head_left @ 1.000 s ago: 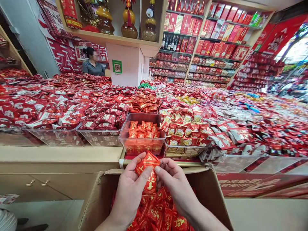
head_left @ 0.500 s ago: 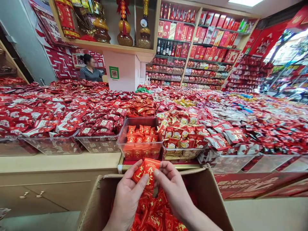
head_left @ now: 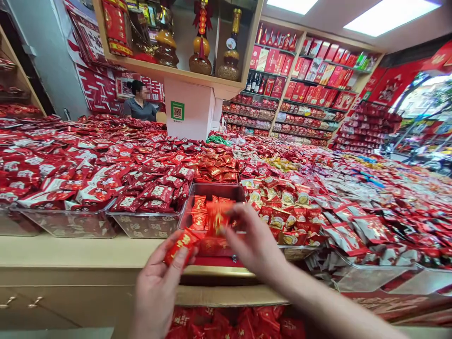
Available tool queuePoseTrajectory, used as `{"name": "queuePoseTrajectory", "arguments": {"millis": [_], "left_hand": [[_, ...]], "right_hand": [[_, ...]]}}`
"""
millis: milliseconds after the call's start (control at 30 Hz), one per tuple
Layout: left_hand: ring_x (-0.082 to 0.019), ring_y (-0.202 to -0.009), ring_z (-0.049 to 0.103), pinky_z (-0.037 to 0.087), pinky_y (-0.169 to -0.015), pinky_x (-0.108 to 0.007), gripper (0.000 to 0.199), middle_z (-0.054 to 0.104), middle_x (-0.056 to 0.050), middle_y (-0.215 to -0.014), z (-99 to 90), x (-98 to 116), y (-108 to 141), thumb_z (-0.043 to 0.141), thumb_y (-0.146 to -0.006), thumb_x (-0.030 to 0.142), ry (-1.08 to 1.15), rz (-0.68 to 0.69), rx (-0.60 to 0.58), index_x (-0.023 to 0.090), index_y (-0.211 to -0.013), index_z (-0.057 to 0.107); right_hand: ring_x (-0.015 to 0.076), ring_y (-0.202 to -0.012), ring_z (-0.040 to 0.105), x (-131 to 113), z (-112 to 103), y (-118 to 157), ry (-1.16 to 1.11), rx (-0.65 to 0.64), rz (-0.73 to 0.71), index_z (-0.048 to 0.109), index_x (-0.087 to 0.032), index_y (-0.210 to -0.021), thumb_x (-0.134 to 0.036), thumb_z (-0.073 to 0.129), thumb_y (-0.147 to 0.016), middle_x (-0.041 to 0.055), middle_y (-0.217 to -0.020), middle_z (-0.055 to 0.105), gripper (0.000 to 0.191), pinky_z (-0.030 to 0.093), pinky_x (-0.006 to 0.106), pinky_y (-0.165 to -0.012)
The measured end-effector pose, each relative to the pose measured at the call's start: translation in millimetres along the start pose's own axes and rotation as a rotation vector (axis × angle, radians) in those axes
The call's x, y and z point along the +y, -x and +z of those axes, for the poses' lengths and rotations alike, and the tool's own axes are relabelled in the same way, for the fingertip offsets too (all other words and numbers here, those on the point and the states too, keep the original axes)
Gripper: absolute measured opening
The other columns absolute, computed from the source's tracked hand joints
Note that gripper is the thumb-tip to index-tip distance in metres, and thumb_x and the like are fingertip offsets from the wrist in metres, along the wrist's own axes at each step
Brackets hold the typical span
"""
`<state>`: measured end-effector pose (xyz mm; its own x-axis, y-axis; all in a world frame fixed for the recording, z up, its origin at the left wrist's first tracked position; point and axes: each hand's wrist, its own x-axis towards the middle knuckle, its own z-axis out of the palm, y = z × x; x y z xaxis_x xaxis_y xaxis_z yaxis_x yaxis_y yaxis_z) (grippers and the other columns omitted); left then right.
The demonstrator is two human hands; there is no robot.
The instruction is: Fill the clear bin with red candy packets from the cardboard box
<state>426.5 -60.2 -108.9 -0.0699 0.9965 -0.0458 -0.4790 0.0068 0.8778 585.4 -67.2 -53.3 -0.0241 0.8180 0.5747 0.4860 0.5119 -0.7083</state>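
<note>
My left hand (head_left: 160, 278) pinches a red candy packet (head_left: 181, 245) with gold lettering, just in front of the clear bin's left corner. My right hand (head_left: 252, 238), blurred by motion, holds another red packet (head_left: 217, 217) over the front part of the clear plastic bin (head_left: 242, 194). Inside that bin, similar red packets (head_left: 198, 220) stand in rows. Below my hands an open cardboard box (head_left: 229, 295) contains many loose red packets (head_left: 243, 322).
Bins of maroon packets (head_left: 155, 195) stand to the left, and durian packets (head_left: 300, 216) to the right. A wooden display cabinet (head_left: 173, 73) overhangs the counter. Behind the piles, a person (head_left: 141, 106) is at the back left.
My hands have moved apart, each with a packet. The right has gone forward over the bin, the left a little to the left. The camera view has shifted, and the box sits lower in it.
</note>
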Motion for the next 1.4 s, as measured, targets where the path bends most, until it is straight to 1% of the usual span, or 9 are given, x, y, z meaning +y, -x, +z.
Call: {"name": "queuePoseTrajectory", "arguments": {"millis": [100, 200, 333, 500, 733, 900, 1100, 1300, 1400], "left_hand": [[-0.011, -0.068, 0.064, 0.052, -0.063, -0.012, 0.057, 0.071, -0.001, -0.082, -19.5, 4.4, -11.3, 0.079, -0.050, 0.034, 0.003, 0.030, 0.127, 0.018, -0.101, 0.060], [-0.010, -0.071, 0.063, 0.051, -0.063, -0.011, 0.052, 0.069, -0.001, -0.087, -40.0, -7.2, -12.1, 0.075, -0.057, 0.034, -0.046, 0.028, 0.104, 0.019, -0.103, 0.058], [-0.013, -0.083, 0.061, 0.052, -0.069, -0.016, 0.036, 0.061, -0.002, -0.104, -52.1, -22.6, -6.4, 0.063, -0.072, 0.033, -0.181, 0.163, -0.012, 0.024, -0.107, 0.056], [-0.018, -0.098, 0.054, 0.053, -0.071, -0.018, 0.024, 0.051, -0.003, -0.110, -51.0, -23.4, 1.3, 0.056, -0.078, 0.026, -0.335, 0.378, -0.078, 0.026, -0.101, 0.061], [-0.017, -0.097, 0.057, 0.052, -0.077, -0.020, 0.028, 0.052, -0.004, -0.114, -51.1, -23.7, 3.4, 0.052, -0.081, 0.025, -0.314, 0.354, -0.089, 0.025, -0.109, 0.056], [-0.014, -0.098, 0.058, 0.048, -0.084, -0.021, 0.037, 0.054, -0.003, -0.116, -46.4, -19.1, 0.6, 0.054, -0.081, 0.025, -0.152, 0.292, -0.030, 0.028, -0.115, 0.043], [-0.015, -0.095, 0.059, 0.049, -0.082, -0.022, 0.046, 0.055, -0.003, -0.114, -32.1, -11.6, 0.6, 0.063, -0.074, 0.025, -0.117, 0.219, -0.044, 0.028, -0.115, 0.042], [-0.011, -0.061, 0.061, 0.050, -0.049, -0.017, 0.039, 0.066, 0.001, -0.079, -16.7, -1.0, -2.9, 0.072, -0.062, 0.025, -0.037, 0.021, -0.023, 0.020, -0.095, 0.051], [-0.009, -0.051, 0.057, 0.043, -0.040, -0.015, 0.037, 0.066, 0.001, -0.070, -15.1, 2.6, -7.6, 0.075, -0.058, 0.026, -0.131, -0.010, -0.076, 0.016, -0.086, 0.053]], "right_hand": [[0.0093, -0.060, 0.049, 22.8, -3.8, -68.3, 0.312, -0.050, 0.058, 0.048, -0.019, -0.092, -0.014, 0.049, -0.074, -0.0019, -0.074, 0.055, 0.018, 0.040, 0.023, -0.058], [0.0091, -0.055, 0.050, 59.8, 16.6, -109.0, 0.524, -0.173, 0.411, 0.053, -0.014, -0.091, -0.012, 0.057, -0.069, -0.0013, -0.068, 0.055, 0.022, 0.038, 0.021, -0.050], [0.0092, -0.054, 0.053, 100.8, 58.9, -123.9, 0.611, -0.304, 0.532, 0.057, -0.009, -0.082, -0.019, 0.060, -0.074, 0.0003, -0.067, 0.058, 0.013, 0.043, 0.022, -0.049], [0.0132, -0.076, 0.058, 115.7, 82.6, -127.3, 0.754, -0.371, 0.522, 0.058, -0.011, -0.090, -0.027, 0.052, -0.083, 0.0043, -0.088, 0.060, 0.018, 0.049, 0.030, -0.067], [0.0237, -0.097, 0.053, 114.7, 81.9, -118.5, 0.830, -0.424, 0.363, 0.063, -0.010, -0.089, -0.014, 0.056, -0.075, 0.0141, -0.102, 0.058, 0.016, 0.042, 0.035, -0.080], [0.0239, -0.093, 0.054, 72.4, 65.6, -110.2, 0.744, -0.406, 0.262, 0.063, -0.009, -0.087, -0.014, 0.052, -0.074, 0.0152, -0.097, 0.061, 0.018, 0.039, 0.033, -0.079], [0.0112, -0.066, 0.054, 9.2, 42.3, -43.0, -0.018, -0.576, 0.274, 0.061, -0.014, -0.085, -0.034, 0.051, -0.079, 0.0015, -0.074, 0.062, 0.023, 0.042, 0.021, -0.060], [0.0076, -0.054, 0.045, 13.3, 33.1, 6.9, -0.418, -0.360, 0.428, 0.046, -0.016, -0.067, -0.030, 0.056, -0.075, -0.0035, -0.060, 0.050, 0.018, 0.039, 0.021, -0.054], [0.0103, -0.066, 0.051, 15.2, 25.2, 20.6, -0.431, -0.336, 0.372, 0.049, -0.018, -0.087, -0.022, 0.057, -0.074, 0.0004, -0.076, 0.056, 0.016, 0.042, 0.023, -0.061]]}}
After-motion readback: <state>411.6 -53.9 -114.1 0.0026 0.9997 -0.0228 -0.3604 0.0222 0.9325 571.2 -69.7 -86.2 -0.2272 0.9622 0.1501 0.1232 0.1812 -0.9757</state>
